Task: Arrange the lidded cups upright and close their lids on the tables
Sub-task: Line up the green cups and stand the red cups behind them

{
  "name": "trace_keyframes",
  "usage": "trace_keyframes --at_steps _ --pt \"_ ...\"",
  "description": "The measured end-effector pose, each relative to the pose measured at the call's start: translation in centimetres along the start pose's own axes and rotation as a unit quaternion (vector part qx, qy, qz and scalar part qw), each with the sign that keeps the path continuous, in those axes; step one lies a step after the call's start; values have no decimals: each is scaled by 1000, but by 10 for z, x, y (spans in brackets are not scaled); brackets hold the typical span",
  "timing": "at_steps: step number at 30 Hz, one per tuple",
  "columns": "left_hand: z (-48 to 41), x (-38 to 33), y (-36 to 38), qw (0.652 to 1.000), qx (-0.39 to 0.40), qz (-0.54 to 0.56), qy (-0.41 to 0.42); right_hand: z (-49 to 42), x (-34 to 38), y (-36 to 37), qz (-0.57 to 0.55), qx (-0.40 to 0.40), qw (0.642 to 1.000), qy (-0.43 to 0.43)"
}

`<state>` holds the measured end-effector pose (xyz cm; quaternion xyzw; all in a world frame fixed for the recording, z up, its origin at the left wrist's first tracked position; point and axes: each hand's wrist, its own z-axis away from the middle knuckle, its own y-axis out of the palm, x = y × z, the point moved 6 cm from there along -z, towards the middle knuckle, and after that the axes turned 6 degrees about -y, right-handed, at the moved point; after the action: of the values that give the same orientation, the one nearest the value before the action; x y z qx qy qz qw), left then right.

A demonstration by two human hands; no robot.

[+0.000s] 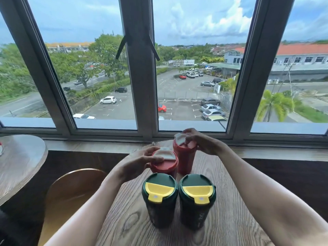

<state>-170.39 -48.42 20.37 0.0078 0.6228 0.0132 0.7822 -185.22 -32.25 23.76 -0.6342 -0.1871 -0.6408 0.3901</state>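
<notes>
Four lidded cups stand upright on a round wooden table (230, 219). The near pair are dark green: the left green cup (159, 208) and the right green cup (196, 210) both show yellow flaps lying flat. Behind them stand two red cups with white flaps. My left hand (140, 162) rests its fingers on the lid of the left red cup (164, 165). My right hand (202, 142) grips the top of the taller-looking right red cup (184, 160), whose white flap (179, 138) is tilted up.
A wooden chair back (71, 192) sits to the left of the table. Another round table (19, 162) lies at the far left with a small object at its edge. A window sill (106, 144) and a large window run across the back.
</notes>
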Motion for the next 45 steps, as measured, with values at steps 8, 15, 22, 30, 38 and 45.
trace_keyframes --at_steps 8,15,22,30,38,45 --pt "0 -1 4 1000 3 -10 9 33 -16 -3 -10 -52 998 -34" --pt "2 -1 5 1000 7 -6 6 68 -24 -3 -9 -153 985 -73" --pt "4 -4 6 1000 3 -13 1 83 -29 9 -4 -168 983 -74" --pt "7 -6 8 1000 2 -8 9 91 -29 13 15 -171 983 -73" --pt "9 -1 6 1000 -19 -4 11 96 -27 17 4 -147 987 -59" --pt "19 -10 7 995 -84 -58 19 99 -5 7 77 -213 968 -111"
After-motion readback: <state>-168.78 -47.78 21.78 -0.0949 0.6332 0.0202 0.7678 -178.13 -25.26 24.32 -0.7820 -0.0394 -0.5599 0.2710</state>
